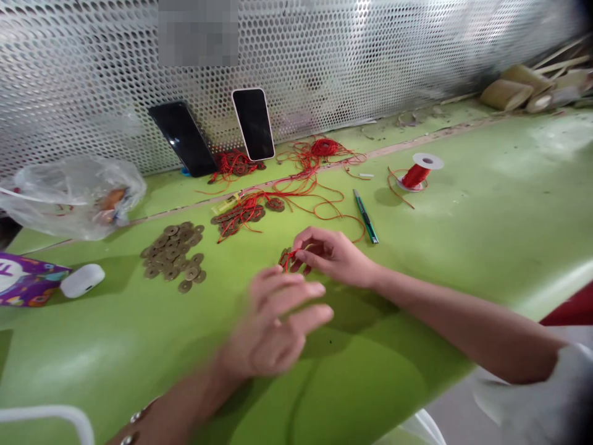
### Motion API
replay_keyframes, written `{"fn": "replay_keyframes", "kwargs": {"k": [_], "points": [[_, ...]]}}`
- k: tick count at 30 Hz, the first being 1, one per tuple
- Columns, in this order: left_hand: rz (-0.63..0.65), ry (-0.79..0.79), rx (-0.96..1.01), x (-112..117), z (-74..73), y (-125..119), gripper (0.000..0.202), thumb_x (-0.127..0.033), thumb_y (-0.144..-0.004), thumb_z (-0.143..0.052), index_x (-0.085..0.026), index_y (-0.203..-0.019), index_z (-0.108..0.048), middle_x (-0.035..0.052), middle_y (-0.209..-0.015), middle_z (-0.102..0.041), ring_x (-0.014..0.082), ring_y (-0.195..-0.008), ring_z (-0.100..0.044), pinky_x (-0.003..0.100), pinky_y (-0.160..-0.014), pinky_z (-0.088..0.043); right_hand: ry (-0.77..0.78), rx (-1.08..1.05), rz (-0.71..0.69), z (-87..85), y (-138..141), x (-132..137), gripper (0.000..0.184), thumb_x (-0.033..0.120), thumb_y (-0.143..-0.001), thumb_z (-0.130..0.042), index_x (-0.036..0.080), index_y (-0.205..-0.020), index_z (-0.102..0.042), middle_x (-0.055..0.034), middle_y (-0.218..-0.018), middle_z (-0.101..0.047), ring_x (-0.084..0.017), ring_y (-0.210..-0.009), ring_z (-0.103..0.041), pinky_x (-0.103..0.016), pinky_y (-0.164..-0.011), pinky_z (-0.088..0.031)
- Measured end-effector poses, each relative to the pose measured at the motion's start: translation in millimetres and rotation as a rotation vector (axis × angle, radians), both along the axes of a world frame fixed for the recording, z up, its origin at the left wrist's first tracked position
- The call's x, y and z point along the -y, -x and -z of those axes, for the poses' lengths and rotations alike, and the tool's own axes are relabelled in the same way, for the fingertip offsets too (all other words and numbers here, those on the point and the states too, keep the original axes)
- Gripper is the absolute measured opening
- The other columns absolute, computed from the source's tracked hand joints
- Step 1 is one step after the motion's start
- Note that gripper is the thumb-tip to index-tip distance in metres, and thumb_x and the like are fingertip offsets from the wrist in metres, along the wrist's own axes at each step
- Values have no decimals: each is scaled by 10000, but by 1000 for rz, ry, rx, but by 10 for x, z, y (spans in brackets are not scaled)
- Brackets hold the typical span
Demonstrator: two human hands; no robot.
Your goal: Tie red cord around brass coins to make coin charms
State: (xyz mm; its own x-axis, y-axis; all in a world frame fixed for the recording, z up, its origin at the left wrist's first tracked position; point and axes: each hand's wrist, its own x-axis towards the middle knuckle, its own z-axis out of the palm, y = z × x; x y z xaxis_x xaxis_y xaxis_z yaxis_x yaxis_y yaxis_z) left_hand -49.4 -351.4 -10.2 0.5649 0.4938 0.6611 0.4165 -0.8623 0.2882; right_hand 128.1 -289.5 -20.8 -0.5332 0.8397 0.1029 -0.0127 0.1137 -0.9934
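Note:
My right hand [337,256] pinches a knotted red cord [290,254] between thumb and fingertips. Dark brass coins with holes hang at the cord, partly hidden behind my fingers. Closer to me, my left hand [273,324] is held above the green table with its fingers apart, a little smeared by motion; nothing shows in it. To its upper left lies a loose pile of holed coins [171,250]. Beyond my hands, more coins tied with red cord [241,215] lie in a heap, with long loose strands trailing to the right.
A green utility knife [365,217] and a spool of red cord [419,173] lie to the right. Two phones, one black [185,139] and one white-edged [254,123], lean on the perforated metal panel [324,68]. At left are a plastic bag [74,198] and a white earbud case [82,280].

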Motion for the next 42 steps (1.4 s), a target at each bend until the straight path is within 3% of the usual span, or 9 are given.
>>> {"fn": "replay_keyframes", "kwargs": {"k": [3, 6, 9, 11, 14, 19, 26, 34, 42], "points": [[-211, 230, 298, -158, 61, 93, 467, -92, -778, -506, -260, -1211, -459, 91, -1226, -479, 251, -1171, -432, 463, -1015, -357, -36, -29, -41, -29, -31, 13, 139, 290, -883, -540, 165, -926, -498, -52, -847, -676, -137, -768, -680, -253, -666, -554], [-189, 553, 362, -268, 102, 120, 437, -200, -841, -507, -250, -1264, -404, 97, -1287, -450, 242, -1210, -422, 450, -1048, -333, -129, 22, -60, -65, -64, 25, 117, 267, -889, -528, 159, -934, -526, -54, -866, -669, -127, -785, -669, -248, -706, -545], [-195, 797, 298, -285, 99, 100, 309, -238, -865, -512, -228, -1173, -486, 69, -1141, -575, 201, -1105, -526, 371, -972, -416, -235, 94, -53, -85, -78, 26, 92, 237, -883, -531, 161, -931, -551, -46, -873, -661, -109, -765, -653, -229, -713, -530], [-244, 706, 272, -263, 82, 89, 189, -205, -849, -539, -216, -1037, -550, 42, -986, -621, 176, -964, -581, 318, -870, -464, -273, 114, -39, -85, -73, 21, 82, 224, -879, -534, 160, -924, -556, -41, -861, -658, -105, -749, -645, -229, -717, -527], [-282, 298, 193, -214, 60, 100, 180, -99, -786, -595, -225, -914, -581, 16, -864, -621, 155, -821, -581, 286, -756, -467, -300, 101, 6, -82, -54, 18, 76, 214, -879, -528, 161, -916, -566, -50, -900, -648, -120, -818, -631, -255, -768, -524], [-240, -235, -39, -138, 49, 131, 303, -59, -704, -689, -264, -919, -629, 6, -807, -639, 166, -802, -557, 314, -792, -439, -186, 8, -28, -85, -34, 40, 84, 226, -867, -558, 153, -894, -589, -50, -901, -633, -124, -840, -607, -263, -791, -504], [-312, -325, -61, -125, 18, 72, 265, -60, -682, -661, -252, -863, -644, 33, -856, -551, 170, -816, -521, 300, -778, -436, 108, -203, -96, -20, -15, 32, 165, 288, -823, -644, 137, -866, -598, -18, -796, -629, -83, -715, -593, -205, -680, -495], [-207, 64, 155, -126, 38, 80, 303, -92, -697, -509, -190, -983, -526, 85, -994, -509, 234, -953, -503, 400, -843, -445, 174, -263, -171, -25, 0, 42, 132, 252, -854, -609, 127, -880, -576, -33, -773, -671, -102, -743, -655, -227, -716, -520], [-117, 930, 443, -197, 84, 0, 88, -236, -870, -510, -196, -947, -519, 20, -849, -575, 131, -763, -575, 258, -700, -486, 77, -186, -92, -2, -8, 31, 74, 192, -838, -614, 130, -874, -597, -16, -783, -646, -85, -714, -625, -207, -680, -507]]}}
